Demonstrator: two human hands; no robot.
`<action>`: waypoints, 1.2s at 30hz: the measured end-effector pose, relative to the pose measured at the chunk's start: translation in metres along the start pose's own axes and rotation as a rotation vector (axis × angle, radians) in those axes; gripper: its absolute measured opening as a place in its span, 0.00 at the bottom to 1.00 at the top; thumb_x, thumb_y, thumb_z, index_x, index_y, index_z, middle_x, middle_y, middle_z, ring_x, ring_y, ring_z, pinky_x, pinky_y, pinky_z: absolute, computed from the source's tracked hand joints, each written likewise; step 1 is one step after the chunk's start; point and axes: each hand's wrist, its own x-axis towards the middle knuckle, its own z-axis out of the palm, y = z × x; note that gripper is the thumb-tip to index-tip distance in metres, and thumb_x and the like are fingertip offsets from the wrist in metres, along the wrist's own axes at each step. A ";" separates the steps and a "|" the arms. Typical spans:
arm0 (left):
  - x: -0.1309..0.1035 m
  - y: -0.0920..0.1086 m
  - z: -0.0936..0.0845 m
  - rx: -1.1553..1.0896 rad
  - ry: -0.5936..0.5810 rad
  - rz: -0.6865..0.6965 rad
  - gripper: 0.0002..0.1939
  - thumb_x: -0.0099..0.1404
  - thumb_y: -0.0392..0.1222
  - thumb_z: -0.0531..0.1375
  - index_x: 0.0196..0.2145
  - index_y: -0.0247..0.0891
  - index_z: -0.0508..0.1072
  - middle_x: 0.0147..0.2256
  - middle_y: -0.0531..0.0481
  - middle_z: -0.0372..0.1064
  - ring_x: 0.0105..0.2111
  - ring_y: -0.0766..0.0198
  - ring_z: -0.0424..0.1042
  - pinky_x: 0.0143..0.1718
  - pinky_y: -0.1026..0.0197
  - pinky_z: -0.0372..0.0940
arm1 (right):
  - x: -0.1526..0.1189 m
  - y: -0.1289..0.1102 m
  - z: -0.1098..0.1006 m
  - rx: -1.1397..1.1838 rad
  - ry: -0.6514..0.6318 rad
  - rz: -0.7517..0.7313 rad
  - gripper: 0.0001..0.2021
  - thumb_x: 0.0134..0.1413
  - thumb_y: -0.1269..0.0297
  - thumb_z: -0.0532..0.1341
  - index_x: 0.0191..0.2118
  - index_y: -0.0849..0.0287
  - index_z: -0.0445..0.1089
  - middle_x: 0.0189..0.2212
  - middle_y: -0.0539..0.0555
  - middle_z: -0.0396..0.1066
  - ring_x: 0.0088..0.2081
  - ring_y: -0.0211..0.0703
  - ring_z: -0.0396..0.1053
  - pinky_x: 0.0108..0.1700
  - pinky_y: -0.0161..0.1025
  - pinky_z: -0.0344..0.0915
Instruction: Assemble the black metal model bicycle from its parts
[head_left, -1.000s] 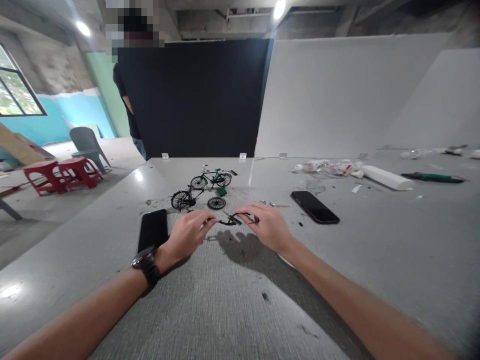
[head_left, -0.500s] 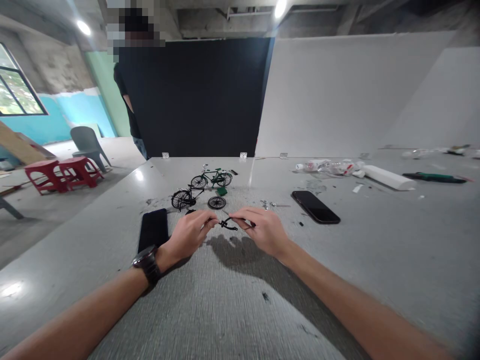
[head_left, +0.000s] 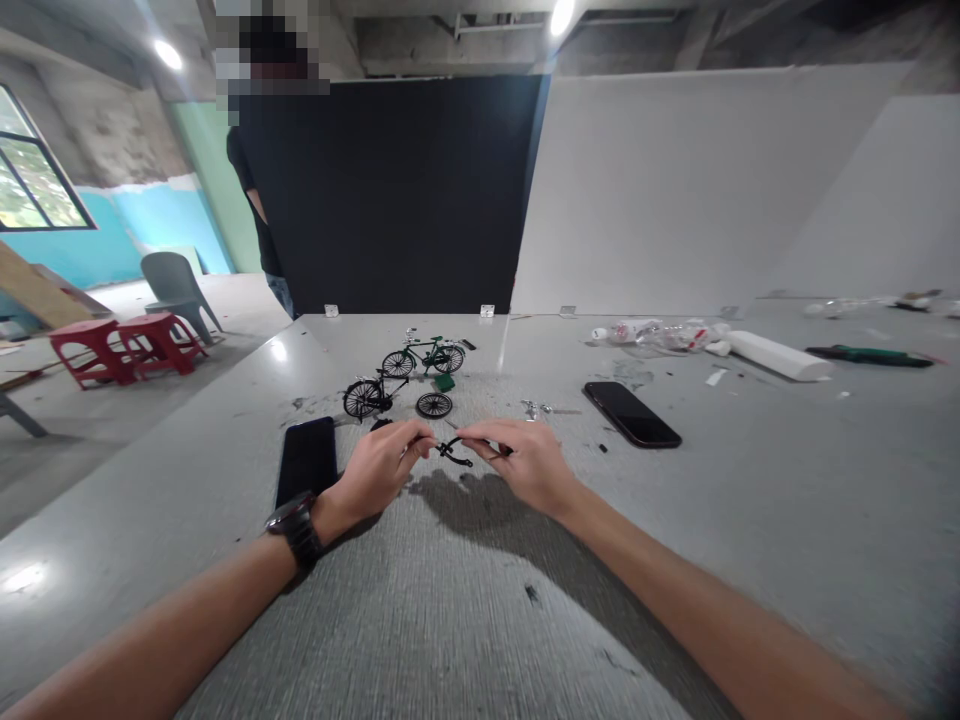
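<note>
Between my hands, just above the table, is a small black curved model bicycle part point(head_left: 454, 454), forked at one end; its exact kind is too small to tell. My left hand point(head_left: 388, 455) pinches its left end, and my right hand point(head_left: 525, 458) grips its right side with fingertips pressed together. Just beyond them a loose black spoked wheel point(head_left: 434, 405) lies flat. A black model bicycle frame point(head_left: 369, 396) with one wheel lies left of it. Farther back stands a green model bicycle point(head_left: 424, 356), with a small green piece point(head_left: 444, 382) in front of it.
One phone point(head_left: 307, 458) lies beside my left wrist, another phone point(head_left: 632, 414) to the right. Small clear-silver bits point(head_left: 537, 409) sit beyond my right hand. Plastic wrapping point(head_left: 660, 335), a white roll point(head_left: 776, 356) and a green-black pen-like tool point(head_left: 870, 355) are farther right. A person point(head_left: 262, 210) stands behind the black panel point(head_left: 412, 200).
The black curved part has tilted slightly, its free lower end dropping a little. Both hands stay in nearly the same place, still holding it.
</note>
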 end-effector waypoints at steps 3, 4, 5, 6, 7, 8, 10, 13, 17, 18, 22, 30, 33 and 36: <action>0.000 0.000 0.000 0.007 0.005 0.009 0.11 0.75 0.44 0.50 0.39 0.39 0.70 0.30 0.52 0.72 0.30 0.64 0.70 0.34 0.61 0.61 | 0.001 -0.001 0.000 -0.017 -0.014 -0.004 0.11 0.67 0.60 0.57 0.44 0.51 0.78 0.41 0.50 0.80 0.39 0.41 0.77 0.39 0.37 0.68; 0.000 -0.001 0.000 0.013 0.007 0.009 0.11 0.75 0.44 0.51 0.38 0.39 0.70 0.30 0.52 0.72 0.30 0.64 0.70 0.34 0.61 0.61 | 0.001 -0.001 0.000 -0.021 -0.018 -0.002 0.11 0.67 0.59 0.57 0.44 0.51 0.78 0.41 0.51 0.80 0.39 0.41 0.76 0.39 0.37 0.68; 0.000 -0.001 0.000 0.021 0.009 0.008 0.11 0.75 0.44 0.51 0.38 0.39 0.70 0.30 0.52 0.72 0.30 0.64 0.70 0.34 0.61 0.61 | 0.002 -0.001 0.000 -0.022 -0.023 0.002 0.12 0.67 0.58 0.57 0.44 0.51 0.78 0.40 0.51 0.80 0.38 0.41 0.76 0.38 0.37 0.67; 0.001 -0.001 0.000 0.027 0.012 0.004 0.10 0.75 0.43 0.51 0.38 0.39 0.70 0.30 0.52 0.72 0.30 0.64 0.70 0.34 0.61 0.61 | 0.002 -0.001 0.000 -0.020 -0.030 0.010 0.12 0.67 0.58 0.57 0.45 0.51 0.77 0.40 0.51 0.80 0.38 0.41 0.76 0.38 0.37 0.67; 0.001 -0.001 -0.001 0.033 0.013 -0.001 0.10 0.74 0.43 0.51 0.38 0.39 0.70 0.30 0.52 0.72 0.30 0.64 0.70 0.33 0.62 0.61 | 0.002 -0.001 0.000 -0.015 -0.040 0.021 0.12 0.67 0.57 0.57 0.45 0.51 0.77 0.39 0.50 0.80 0.37 0.41 0.75 0.37 0.37 0.66; 0.001 -0.001 -0.001 0.035 0.013 -0.007 0.10 0.74 0.43 0.51 0.38 0.39 0.70 0.30 0.53 0.72 0.30 0.64 0.70 0.33 0.62 0.61 | 0.002 -0.002 0.000 -0.007 -0.051 0.037 0.12 0.67 0.56 0.57 0.45 0.51 0.77 0.39 0.50 0.80 0.35 0.41 0.75 0.36 0.37 0.66; 0.001 -0.001 -0.001 0.038 0.008 -0.014 0.09 0.74 0.42 0.51 0.38 0.39 0.69 0.30 0.53 0.72 0.30 0.64 0.70 0.33 0.62 0.61 | 0.003 -0.002 0.000 0.017 -0.069 0.076 0.12 0.67 0.56 0.56 0.45 0.52 0.77 0.39 0.51 0.80 0.32 0.39 0.73 0.34 0.36 0.65; 0.001 0.000 -0.002 0.042 0.003 -0.021 0.09 0.75 0.43 0.51 0.39 0.39 0.69 0.31 0.53 0.72 0.31 0.64 0.70 0.34 0.62 0.60 | 0.003 -0.005 -0.001 0.081 -0.082 0.133 0.13 0.66 0.56 0.57 0.45 0.53 0.77 0.38 0.51 0.79 0.27 0.37 0.69 0.30 0.35 0.63; 0.000 0.000 -0.002 0.051 -0.009 -0.023 0.09 0.74 0.43 0.52 0.39 0.39 0.69 0.30 0.53 0.71 0.31 0.64 0.70 0.33 0.62 0.60 | 0.004 -0.008 -0.001 0.195 -0.097 0.206 0.13 0.64 0.53 0.60 0.44 0.53 0.78 0.38 0.52 0.79 0.25 0.35 0.65 0.28 0.35 0.61; 0.000 0.000 -0.001 0.053 -0.014 -0.014 0.09 0.74 0.43 0.52 0.39 0.39 0.70 0.30 0.53 0.71 0.31 0.65 0.70 0.34 0.62 0.60 | 0.004 -0.009 0.000 0.218 -0.096 0.221 0.13 0.63 0.53 0.60 0.43 0.53 0.78 0.38 0.52 0.79 0.25 0.35 0.65 0.28 0.36 0.61; 0.000 0.000 -0.001 0.057 -0.027 0.022 0.10 0.74 0.43 0.52 0.39 0.39 0.70 0.31 0.53 0.72 0.31 0.64 0.70 0.34 0.62 0.61 | 0.003 -0.012 0.002 0.310 -0.063 0.285 0.14 0.61 0.50 0.62 0.40 0.55 0.77 0.35 0.52 0.77 0.25 0.36 0.64 0.28 0.36 0.60; 0.000 0.001 -0.001 0.073 -0.015 0.018 0.10 0.74 0.44 0.52 0.38 0.39 0.70 0.31 0.52 0.72 0.31 0.64 0.70 0.34 0.62 0.60 | 0.001 -0.005 0.000 0.383 -0.021 0.333 0.13 0.68 0.51 0.53 0.42 0.56 0.64 0.37 0.55 0.73 0.26 0.37 0.62 0.27 0.37 0.57; 0.000 0.001 -0.001 0.073 -0.006 0.019 0.11 0.74 0.44 0.52 0.37 0.38 0.70 0.30 0.52 0.72 0.30 0.64 0.69 0.33 0.62 0.60 | 0.001 0.003 0.000 0.332 -0.011 0.330 0.12 0.68 0.51 0.53 0.42 0.55 0.63 0.37 0.55 0.72 0.31 0.40 0.66 0.30 0.38 0.60; 0.000 0.000 -0.001 0.071 -0.003 0.018 0.11 0.74 0.44 0.52 0.38 0.39 0.70 0.31 0.52 0.72 0.31 0.64 0.69 0.34 0.61 0.60 | 0.002 0.008 -0.001 0.283 -0.018 0.307 0.12 0.68 0.51 0.53 0.42 0.55 0.64 0.38 0.55 0.72 0.36 0.44 0.69 0.32 0.39 0.62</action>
